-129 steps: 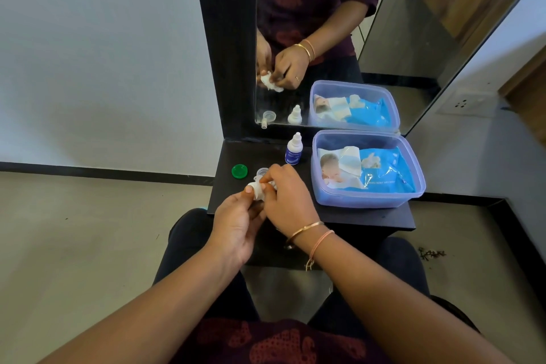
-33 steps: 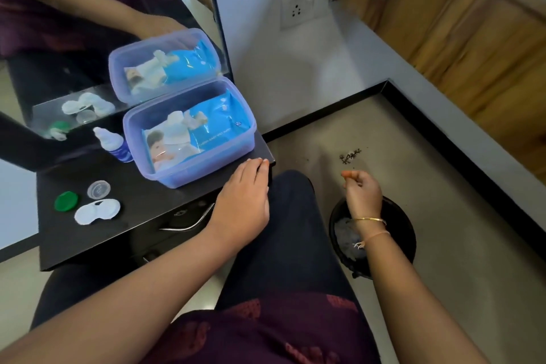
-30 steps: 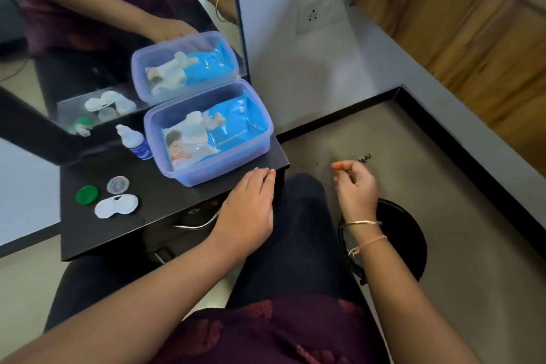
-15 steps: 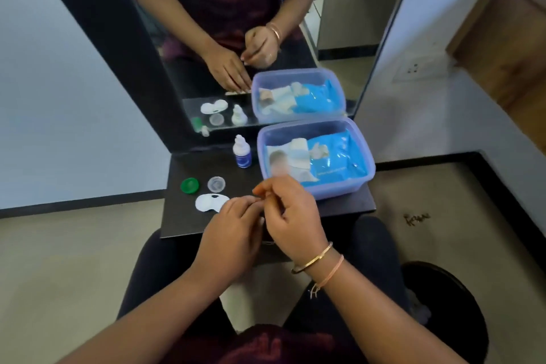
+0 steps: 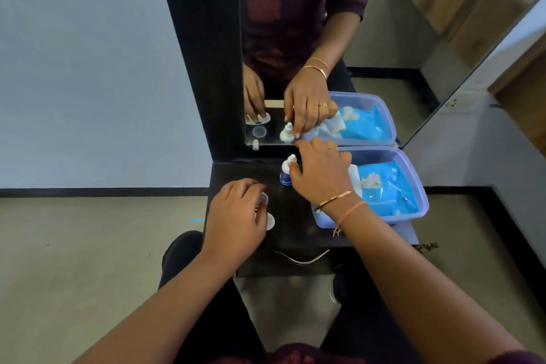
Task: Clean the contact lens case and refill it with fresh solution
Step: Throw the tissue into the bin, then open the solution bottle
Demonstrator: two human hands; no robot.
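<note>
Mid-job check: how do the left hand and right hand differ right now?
The left hand lies low over the white lens case, near the front of the black table; the right hand reaches farther back, thumb touching the solution bottle. The right hand's wrist wears bangles; the left hand's is bare. Both are above that table.

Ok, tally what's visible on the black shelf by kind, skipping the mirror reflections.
Solution bottle: 1
Lens case, partly under the left hand: 1
Clear cap: 1
Plastic box: 1
Wipes pack: 1
Total: 5, anything hidden under the hands uncounted.
</note>
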